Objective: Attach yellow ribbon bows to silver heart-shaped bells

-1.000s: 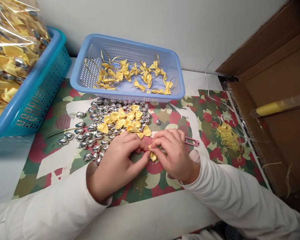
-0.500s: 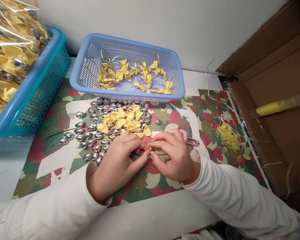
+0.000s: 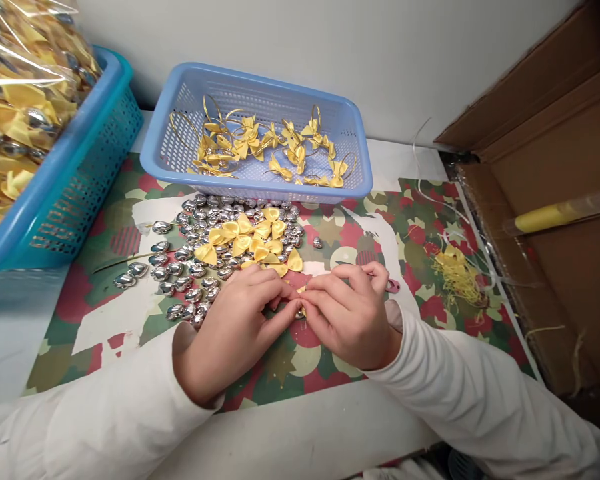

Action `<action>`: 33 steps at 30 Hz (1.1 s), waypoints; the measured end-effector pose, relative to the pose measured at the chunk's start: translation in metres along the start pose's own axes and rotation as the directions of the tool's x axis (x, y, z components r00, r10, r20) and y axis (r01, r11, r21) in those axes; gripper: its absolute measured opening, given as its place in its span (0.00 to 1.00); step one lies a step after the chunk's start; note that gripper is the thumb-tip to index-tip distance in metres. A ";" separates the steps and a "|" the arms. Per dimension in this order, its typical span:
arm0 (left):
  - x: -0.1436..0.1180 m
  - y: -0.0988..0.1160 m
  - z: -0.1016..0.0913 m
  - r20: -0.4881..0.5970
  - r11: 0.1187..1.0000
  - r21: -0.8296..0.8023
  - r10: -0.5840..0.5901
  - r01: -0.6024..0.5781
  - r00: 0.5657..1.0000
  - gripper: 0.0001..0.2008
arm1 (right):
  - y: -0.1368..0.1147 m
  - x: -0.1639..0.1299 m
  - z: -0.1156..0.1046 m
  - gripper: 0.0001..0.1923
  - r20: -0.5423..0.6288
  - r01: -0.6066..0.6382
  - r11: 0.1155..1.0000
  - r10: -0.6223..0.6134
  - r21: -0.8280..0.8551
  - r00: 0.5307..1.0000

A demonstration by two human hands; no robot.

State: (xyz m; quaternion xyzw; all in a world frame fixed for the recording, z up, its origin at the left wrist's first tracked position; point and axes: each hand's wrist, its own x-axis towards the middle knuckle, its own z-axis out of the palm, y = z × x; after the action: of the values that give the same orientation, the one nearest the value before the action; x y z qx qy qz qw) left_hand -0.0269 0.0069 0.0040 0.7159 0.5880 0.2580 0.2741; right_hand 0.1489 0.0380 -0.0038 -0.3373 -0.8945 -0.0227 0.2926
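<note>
My left hand (image 3: 253,307) and my right hand (image 3: 347,310) meet fingertip to fingertip low over the patterned mat. Both are closed in a pinch around a small yellow bow (image 3: 302,291), mostly covered by the fingers. A bit of shiny silver shows just under the fingertips. Beyond my left hand lie loose yellow ribbon bows (image 3: 241,237) on a spread of silver beads (image 3: 183,283). Partly behind my right hand, the end of a flat pink tool (image 3: 393,286) sticks out.
A blue basket (image 3: 155,157) at the back holds bows with gold loops. Left of it, a teal-blue basket (image 3: 95,140) carries a clear bag (image 3: 25,113) of bows and beads. Yellow thread scraps (image 3: 457,280) lie at right, before a cardboard box (image 3: 555,133) and a yellow tube (image 3: 555,217).
My right fingers have closed in tighter against the left fingertips. The gold loop seen beneath them before is now hidden, and less of the pink tool shows.
</note>
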 end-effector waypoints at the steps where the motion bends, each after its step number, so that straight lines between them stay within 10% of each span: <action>1: 0.000 0.000 0.000 -0.002 1.000 0.002 -0.003 0.003 1.000 0.11 | 0.000 0.000 0.000 0.09 0.013 -0.012 1.000 0.012 0.006 1.000; 33: -0.002 0.006 0.002 -0.031 0.998 -0.056 -0.040 0.038 0.999 0.06 | 0.003 -0.002 -0.001 0.10 0.137 -0.167 0.971 0.144 0.169 0.980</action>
State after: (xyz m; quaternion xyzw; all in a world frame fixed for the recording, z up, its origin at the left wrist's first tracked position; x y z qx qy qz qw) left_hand -0.0219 0.0038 0.0070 0.6922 0.5989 0.2801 0.2894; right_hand 0.1522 0.0388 -0.0043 -0.3794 -0.8800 0.1020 0.2667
